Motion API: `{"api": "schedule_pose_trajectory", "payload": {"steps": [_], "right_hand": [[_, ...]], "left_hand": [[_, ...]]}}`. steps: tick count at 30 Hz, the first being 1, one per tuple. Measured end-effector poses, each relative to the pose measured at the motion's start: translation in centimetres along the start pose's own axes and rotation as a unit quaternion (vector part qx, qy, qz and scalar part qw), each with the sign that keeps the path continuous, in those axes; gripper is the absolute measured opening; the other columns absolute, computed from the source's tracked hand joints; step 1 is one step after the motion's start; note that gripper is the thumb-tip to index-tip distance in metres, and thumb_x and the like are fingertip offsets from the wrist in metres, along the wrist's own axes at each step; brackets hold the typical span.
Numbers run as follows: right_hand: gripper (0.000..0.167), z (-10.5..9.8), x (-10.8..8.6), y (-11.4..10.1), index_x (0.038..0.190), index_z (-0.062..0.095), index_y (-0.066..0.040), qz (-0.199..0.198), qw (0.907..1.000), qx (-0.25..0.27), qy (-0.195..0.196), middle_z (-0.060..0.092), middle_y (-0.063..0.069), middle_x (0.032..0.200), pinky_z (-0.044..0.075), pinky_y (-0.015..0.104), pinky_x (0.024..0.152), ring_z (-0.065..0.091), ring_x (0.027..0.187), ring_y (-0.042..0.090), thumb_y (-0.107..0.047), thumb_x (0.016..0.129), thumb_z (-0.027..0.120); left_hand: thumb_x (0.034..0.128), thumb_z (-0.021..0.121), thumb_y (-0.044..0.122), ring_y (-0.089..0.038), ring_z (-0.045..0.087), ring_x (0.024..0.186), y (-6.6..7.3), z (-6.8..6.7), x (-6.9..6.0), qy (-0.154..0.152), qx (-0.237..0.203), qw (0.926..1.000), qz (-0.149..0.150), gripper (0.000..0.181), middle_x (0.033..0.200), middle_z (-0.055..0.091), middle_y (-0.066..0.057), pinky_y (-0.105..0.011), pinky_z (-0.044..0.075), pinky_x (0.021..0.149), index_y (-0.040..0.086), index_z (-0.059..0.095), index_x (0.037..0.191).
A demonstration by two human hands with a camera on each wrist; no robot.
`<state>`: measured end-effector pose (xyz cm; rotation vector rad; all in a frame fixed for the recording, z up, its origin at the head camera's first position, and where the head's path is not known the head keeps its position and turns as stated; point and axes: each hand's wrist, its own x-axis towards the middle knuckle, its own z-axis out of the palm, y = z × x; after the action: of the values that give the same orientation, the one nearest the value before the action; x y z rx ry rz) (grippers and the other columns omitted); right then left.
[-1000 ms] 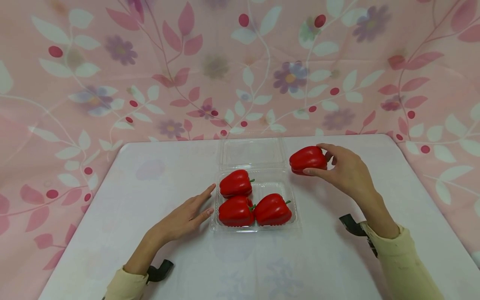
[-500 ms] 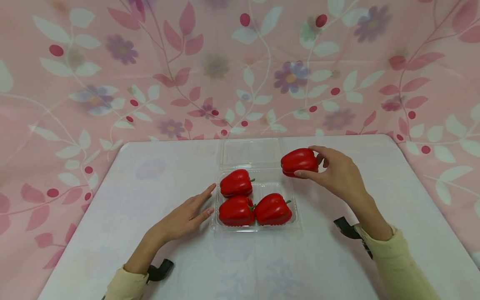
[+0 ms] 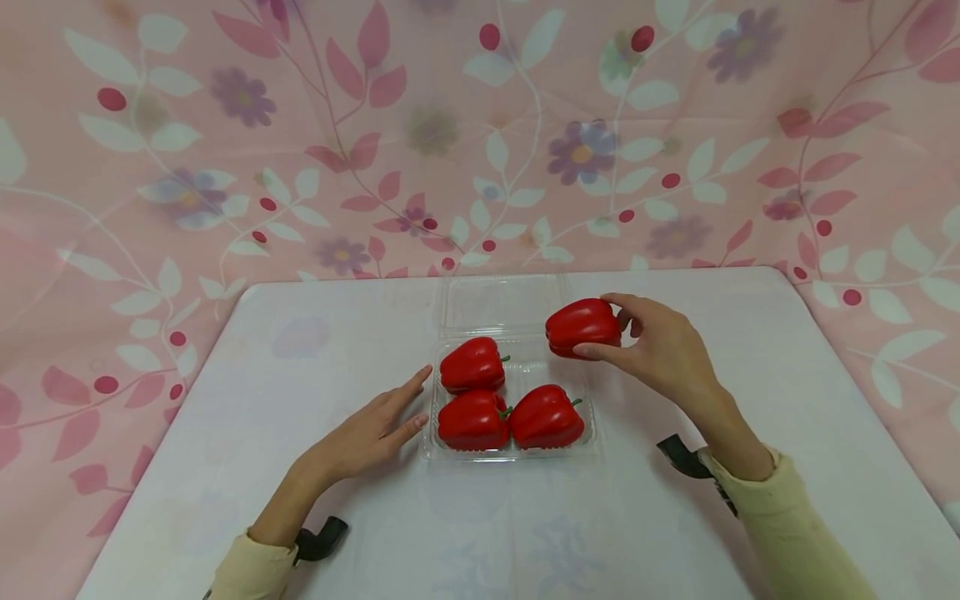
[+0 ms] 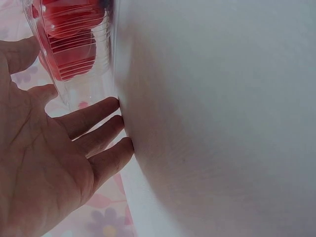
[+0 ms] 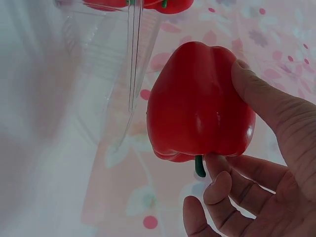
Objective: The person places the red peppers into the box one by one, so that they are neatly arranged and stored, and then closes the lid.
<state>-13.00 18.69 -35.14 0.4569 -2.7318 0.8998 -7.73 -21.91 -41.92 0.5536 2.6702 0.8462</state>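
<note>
My right hand (image 3: 667, 346) pinches a red bell pepper (image 3: 582, 327) between thumb and fingers, over the back right of a clear plastic clamshell box (image 3: 592, 450). In the right wrist view the pepper's green stem (image 5: 199, 167) points towards the fingers. Three more red peppers lie inside the box: one at back left (image 3: 471, 365), one at front left (image 3: 471, 421) and one at front right (image 3: 546, 417). My left hand (image 3: 360, 437), fingers extended, is at the box's left side. In the left wrist view its thumb and index finger are by the box wall and other fingertips touch the table.
The box's clear lid (image 3: 504, 305) lies folded back towards the far table edge. A white cloth covers the table (image 3: 337, 533). Behind it hangs a pink floral cloth (image 3: 450, 125). Dark wrist mounts (image 3: 321, 540) show below both sleeves.
My right hand has carried its pepper leftward and slightly nearer, from the right of the box to above its back right part. My left hand and the three boxed peppers stay put.
</note>
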Motion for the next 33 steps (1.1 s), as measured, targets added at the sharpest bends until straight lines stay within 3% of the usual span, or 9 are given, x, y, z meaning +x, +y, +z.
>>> {"api": "schedule_pose_trajectory", "payload": {"steps": [33], "right_hand": [[0.071,2.1,0.0,-1.8,0.132,0.061,-0.012,0.003,0.9992,-0.001,-0.039,0.062,-0.001,0.087,0.048,0.032,0.06,0.056,0.081,0.021,-0.044,0.074,0.086]], "left_hand": [[0.0975,0.049,0.056,-0.031,0.035,0.139,-0.1,0.0,0.0,-0.001,-0.002,1.0,-0.003,0.071,0.154,0.037,-0.002,-0.063,0.038,0.102,0.044,0.011,0.157]]}}
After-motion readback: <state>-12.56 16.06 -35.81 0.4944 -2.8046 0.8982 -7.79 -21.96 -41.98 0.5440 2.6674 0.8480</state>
